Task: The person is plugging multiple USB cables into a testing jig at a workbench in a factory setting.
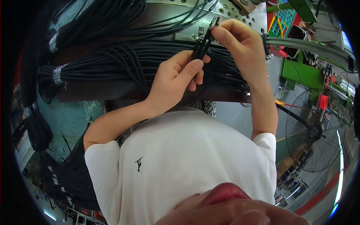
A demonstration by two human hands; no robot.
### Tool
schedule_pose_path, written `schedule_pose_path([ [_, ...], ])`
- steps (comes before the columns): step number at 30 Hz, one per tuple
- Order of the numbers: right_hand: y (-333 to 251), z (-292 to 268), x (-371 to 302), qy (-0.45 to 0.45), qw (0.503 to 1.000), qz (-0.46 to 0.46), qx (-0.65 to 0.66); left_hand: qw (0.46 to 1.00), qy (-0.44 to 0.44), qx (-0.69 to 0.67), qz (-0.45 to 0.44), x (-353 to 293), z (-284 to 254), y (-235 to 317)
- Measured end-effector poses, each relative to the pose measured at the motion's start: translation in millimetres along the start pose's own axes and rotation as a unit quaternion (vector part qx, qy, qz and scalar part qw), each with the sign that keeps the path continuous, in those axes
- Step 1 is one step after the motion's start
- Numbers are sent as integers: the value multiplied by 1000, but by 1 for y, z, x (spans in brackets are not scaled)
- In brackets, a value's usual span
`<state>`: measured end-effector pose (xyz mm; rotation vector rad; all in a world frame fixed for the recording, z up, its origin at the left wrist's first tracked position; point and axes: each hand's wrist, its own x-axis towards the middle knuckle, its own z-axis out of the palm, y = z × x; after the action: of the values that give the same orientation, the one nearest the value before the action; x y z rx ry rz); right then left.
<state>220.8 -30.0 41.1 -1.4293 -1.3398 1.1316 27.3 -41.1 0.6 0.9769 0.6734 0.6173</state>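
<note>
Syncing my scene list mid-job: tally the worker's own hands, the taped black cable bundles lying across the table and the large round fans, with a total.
Left hand, right hand: 2
Upper taped bundle, lower taped bundle: 2
Fan: 1
Total: 5
Black pieces in hand overlap; not counted.

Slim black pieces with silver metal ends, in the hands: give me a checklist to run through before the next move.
1. Left hand closed around the slim black pieces: ok.
2. Right hand at their upper end, thumb and forefinger there: ok.
3. Silver metal ends fully seated: cannot tell, too small.
4. Long black cable bundle bound by shiny clear wrap near its left end: ok.
5. Space beneath the hands free of cables: not ok, that bundle runs there.
6. Hands away from the round black wire-caged fan: ok.
</note>
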Motion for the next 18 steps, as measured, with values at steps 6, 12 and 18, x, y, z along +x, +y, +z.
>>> schedule_pose_path([
  [6,12,22,-24,60,998,11,-15,999,38,-5,26,0,-1,-8],
  [12,13,32,-38,67,993,10,-95,996,56,7,64,4,4,-9],
  [18,23,-2,-17,180,777,-383,-467,1000,8,5,11,9,-4,4],
])
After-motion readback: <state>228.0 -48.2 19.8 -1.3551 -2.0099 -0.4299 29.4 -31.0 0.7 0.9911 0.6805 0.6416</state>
